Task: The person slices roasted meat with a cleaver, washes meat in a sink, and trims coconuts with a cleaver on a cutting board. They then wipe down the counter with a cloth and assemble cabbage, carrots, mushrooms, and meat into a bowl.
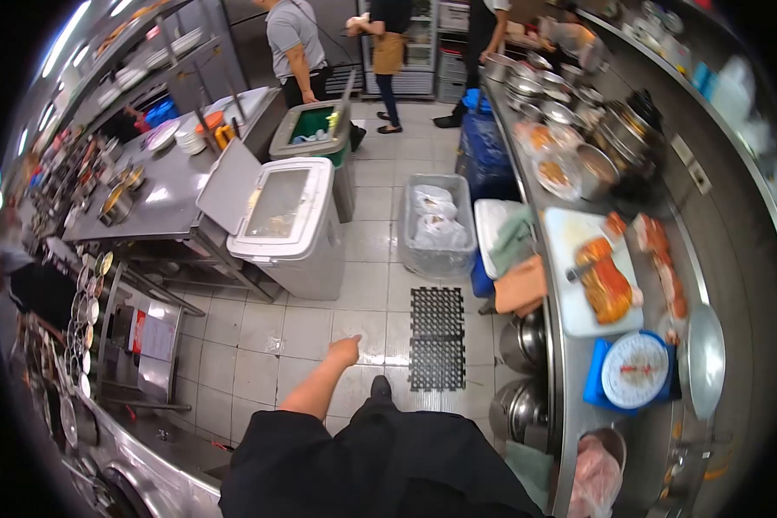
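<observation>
My left hand (345, 350) is out in front of me above the tiled floor (302, 341), bare below a black sleeve. Its fingers look curled in, with one digit sticking out, and I see nothing in it. A black rubber mat (437, 338) lies on the floor to its right. My right hand is out of view. On the steel counter to my right, a white cutting board (576, 302) bears a large orange-brown piece of meat (607, 289) with a dark-handled tool against it. A blue kitchen scale (634, 369) stands just nearer to me.
A white lidded bin (315, 250) and a grey tub (438, 266) with bagged contents stand ahead, either side of the aisle. Several people stand at the far end, one in a grey shirt (293, 34). Pots and bowls (527, 86) crowd the right counter. Pans hang at left.
</observation>
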### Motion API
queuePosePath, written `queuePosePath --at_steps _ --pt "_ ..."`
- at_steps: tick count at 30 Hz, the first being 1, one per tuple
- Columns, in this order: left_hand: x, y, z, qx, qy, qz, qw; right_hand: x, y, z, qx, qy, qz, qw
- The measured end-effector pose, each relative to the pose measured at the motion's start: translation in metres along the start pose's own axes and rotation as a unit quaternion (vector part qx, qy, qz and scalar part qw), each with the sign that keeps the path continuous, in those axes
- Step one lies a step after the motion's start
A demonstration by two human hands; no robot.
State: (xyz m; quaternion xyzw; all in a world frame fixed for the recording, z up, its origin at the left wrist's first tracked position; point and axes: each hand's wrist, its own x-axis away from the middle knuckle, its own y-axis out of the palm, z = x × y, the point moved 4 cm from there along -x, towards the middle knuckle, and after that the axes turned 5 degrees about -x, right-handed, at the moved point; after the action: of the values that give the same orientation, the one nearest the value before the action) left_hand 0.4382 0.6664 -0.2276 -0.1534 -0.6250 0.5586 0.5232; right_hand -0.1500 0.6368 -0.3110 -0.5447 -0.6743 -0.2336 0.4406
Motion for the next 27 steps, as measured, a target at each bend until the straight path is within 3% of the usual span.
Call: queuePosePath --at_steps 4,6,9,12,16,20,23,25,26,27 --pt "-0.024 -0.041 -0.087 0.006 -0.068 0.022 0.997 -0.031 0.071 -0.085 0.062 -0.011 -0.038 0.997" --pt "-0.046 -0.061 -0.099 0.202 -0.113 -0.048 0.972 -0.044 0.102 -0.125 0.082 -0.019 -0.053 0.995" --pt "-0.077 -0.098 -0.090 0.307 -0.098 0.029 0.946 -0.068 0.134 -0.173 0.114 -0.030 -0.069 0.991" --pt "-0.124 -0.125 -0.086 0.258 -0.042 0.105 0.959 -0.101 0.151 -0.217 0.162 -0.040 -0.083 0.983" --pt "-0.165 -0.159 -0.087 0.259 -0.074 0.079 0.960 -0.160 0.160 -0.273 0.260 -0.065 -0.105 0.958" --pt "-0.182 -0.181 -0.107 0.170 -0.210 0.150 0.951 -0.223 0.150 -0.346 0.374 -0.111 -0.139 0.910" --pt "-0.196 -0.174 -0.122 0.172 -0.243 0.218 0.929 -0.260 0.150 -0.424 0.447 -0.162 -0.189 0.859" --pt "-0.207 -0.188 -0.120 0.131 -0.182 0.398 0.889 -0.284 0.162 -0.487 0.474 -0.206 -0.229 0.825" --pt "-0.215 -0.204 -0.118 0.133 -0.183 0.396 0.890 -0.289 0.171 -0.521 0.418 -0.163 -0.224 0.865" --pt "-0.225 -0.214 -0.122 0.209 -0.223 0.327 0.894 -0.296 0.180 -0.555 0.295 -0.090 -0.159 0.938"
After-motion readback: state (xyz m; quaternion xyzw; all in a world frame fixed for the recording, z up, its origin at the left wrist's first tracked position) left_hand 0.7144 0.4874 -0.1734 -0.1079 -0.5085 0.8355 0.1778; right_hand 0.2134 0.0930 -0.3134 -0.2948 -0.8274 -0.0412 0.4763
